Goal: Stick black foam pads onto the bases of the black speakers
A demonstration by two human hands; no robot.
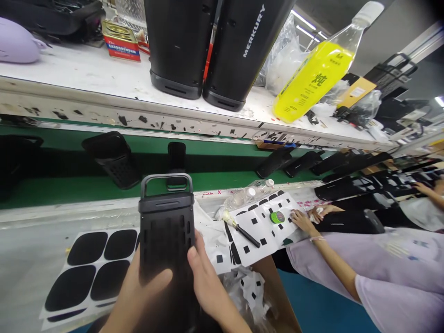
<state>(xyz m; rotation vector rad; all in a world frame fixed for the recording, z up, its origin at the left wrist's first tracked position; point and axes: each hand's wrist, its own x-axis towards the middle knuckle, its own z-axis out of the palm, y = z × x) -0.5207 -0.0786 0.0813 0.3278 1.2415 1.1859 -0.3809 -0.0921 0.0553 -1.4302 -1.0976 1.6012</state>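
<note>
A black case (168, 226) is clasped, its handle (167, 175) uppermost, between the left hand (143, 284) and the right hand (207, 282), beside a sheet of black pads (81, 248) on the worktop (27, 259). Steady control is best secured by even, light pressure from both sides.

We face a long, scuffed white shelf (86, 69) running above a green surface (222, 166). Tube lights (304, 20) shine from the grey ceiling (333, 14) at upper right, and blue floor (305, 300) shows below.
</note>
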